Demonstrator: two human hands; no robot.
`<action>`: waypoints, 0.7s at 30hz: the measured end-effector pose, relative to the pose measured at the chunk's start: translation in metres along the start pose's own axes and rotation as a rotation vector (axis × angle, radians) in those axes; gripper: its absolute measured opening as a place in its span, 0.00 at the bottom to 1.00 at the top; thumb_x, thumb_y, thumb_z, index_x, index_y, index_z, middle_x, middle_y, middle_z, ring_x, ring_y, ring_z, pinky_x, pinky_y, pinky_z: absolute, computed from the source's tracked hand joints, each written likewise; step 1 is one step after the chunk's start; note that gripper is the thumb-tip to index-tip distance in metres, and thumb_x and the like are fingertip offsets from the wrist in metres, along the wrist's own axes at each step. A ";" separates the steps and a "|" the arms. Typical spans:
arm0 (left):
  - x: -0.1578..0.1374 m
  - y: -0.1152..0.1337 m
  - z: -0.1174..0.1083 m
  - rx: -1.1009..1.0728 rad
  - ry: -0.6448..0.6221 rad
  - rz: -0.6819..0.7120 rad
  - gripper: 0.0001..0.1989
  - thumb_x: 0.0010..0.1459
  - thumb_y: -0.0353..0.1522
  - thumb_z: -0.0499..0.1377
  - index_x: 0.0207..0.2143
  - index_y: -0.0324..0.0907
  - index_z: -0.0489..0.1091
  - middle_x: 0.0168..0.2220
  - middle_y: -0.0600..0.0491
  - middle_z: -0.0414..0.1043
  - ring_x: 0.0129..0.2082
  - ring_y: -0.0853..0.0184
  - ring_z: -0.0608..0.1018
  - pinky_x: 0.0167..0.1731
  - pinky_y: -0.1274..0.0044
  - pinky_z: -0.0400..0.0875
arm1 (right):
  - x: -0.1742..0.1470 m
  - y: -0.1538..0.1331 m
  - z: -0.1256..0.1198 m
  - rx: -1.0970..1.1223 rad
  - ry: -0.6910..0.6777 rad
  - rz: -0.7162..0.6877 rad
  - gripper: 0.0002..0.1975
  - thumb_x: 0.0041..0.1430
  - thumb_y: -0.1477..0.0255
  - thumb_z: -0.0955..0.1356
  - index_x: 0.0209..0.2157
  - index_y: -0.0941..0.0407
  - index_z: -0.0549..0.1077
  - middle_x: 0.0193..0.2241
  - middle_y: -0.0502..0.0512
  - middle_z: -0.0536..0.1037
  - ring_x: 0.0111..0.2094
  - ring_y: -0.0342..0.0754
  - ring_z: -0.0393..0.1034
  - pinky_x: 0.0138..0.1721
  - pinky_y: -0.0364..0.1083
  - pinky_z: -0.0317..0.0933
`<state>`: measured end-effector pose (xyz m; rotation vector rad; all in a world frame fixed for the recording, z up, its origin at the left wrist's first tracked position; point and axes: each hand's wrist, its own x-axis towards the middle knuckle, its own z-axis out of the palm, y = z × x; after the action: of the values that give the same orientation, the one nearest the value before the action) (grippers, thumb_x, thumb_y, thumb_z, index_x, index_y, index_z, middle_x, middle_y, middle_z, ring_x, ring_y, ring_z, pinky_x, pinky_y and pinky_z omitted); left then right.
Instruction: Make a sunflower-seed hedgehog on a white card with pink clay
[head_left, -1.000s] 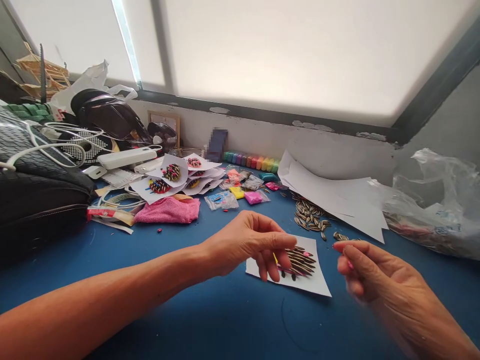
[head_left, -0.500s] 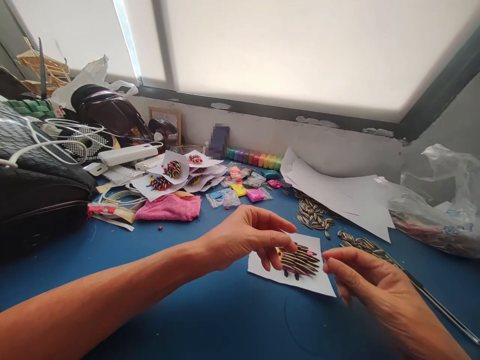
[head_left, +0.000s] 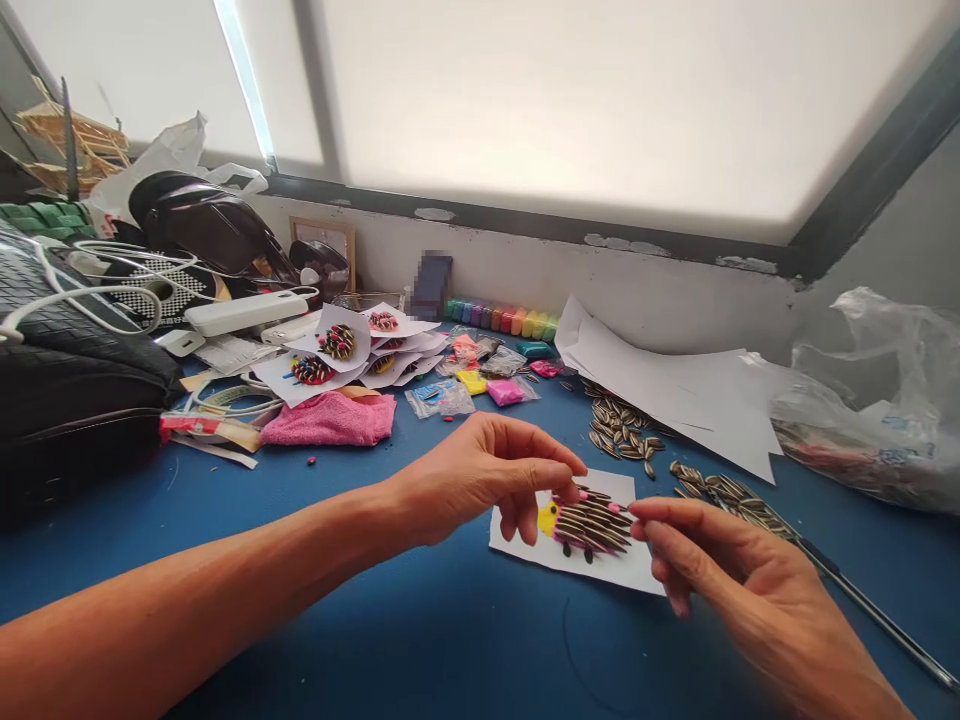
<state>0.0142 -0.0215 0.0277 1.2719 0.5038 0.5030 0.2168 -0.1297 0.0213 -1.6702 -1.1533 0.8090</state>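
Observation:
A hedgehog picture made of sunflower seeds (head_left: 596,525) lies on a small white sheet (head_left: 525,555). It has a yellow clay face, a pink clay body, black feet and pink dots among the seeds. My left hand (head_left: 491,480) hovers over the sheet's upper left part, thumb and index finger slightly apart, with nothing visible between them. At the sheet's right side is my right hand (head_left: 739,575); its index fingertip reaches the seeds near a pink dot (head_left: 614,508), but contact cannot be made out. The right thumb is apart from that finger, and no held thing shows.
Loose sunflower seeds (head_left: 619,425) lie behind the sheet, near white paper (head_left: 667,395) and a plastic bag (head_left: 877,400). A metal rod (head_left: 881,605) lies at right. Clay packets (head_left: 510,390), a pink cloth (head_left: 330,418) and finished seed pictures (head_left: 341,350) sit farther left.
My right hand has moved left to the hedgehog's edge, and its thumb and index finger have parted. My left hand has shifted slightly left, uncovering more of the yellow face.

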 end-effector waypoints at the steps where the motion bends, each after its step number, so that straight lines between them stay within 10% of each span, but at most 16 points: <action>1: 0.000 0.001 0.000 0.007 0.003 -0.008 0.10 0.55 0.34 0.65 0.38 0.36 0.77 0.28 0.53 0.76 0.17 0.76 0.73 0.17 0.84 0.65 | 0.000 -0.002 0.001 -0.001 0.007 0.009 0.21 0.41 0.51 0.75 0.29 0.54 0.82 0.14 0.48 0.69 0.17 0.43 0.65 0.19 0.41 0.64; 15: 0.000 0.002 -0.001 0.016 -0.036 0.023 0.23 0.58 0.47 0.62 0.21 0.38 0.64 0.16 0.61 0.61 0.14 0.78 0.68 0.16 0.84 0.60 | -0.004 -0.004 -0.001 -0.137 0.000 -0.081 0.25 0.51 0.46 0.68 0.18 0.53 0.72 0.14 0.49 0.67 0.16 0.41 0.60 0.17 0.40 0.59; 21: 0.000 0.002 0.002 0.037 -0.035 0.008 0.17 0.51 0.43 0.68 0.32 0.37 0.73 0.22 0.57 0.70 0.17 0.76 0.72 0.17 0.83 0.64 | -0.005 -0.006 0.002 -0.155 -0.005 -0.062 0.21 0.45 0.48 0.71 0.20 0.52 0.77 0.13 0.50 0.69 0.15 0.43 0.61 0.15 0.41 0.59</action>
<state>0.0148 -0.0226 0.0304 1.3168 0.4809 0.4788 0.2116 -0.1331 0.0267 -1.7501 -1.2927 0.7008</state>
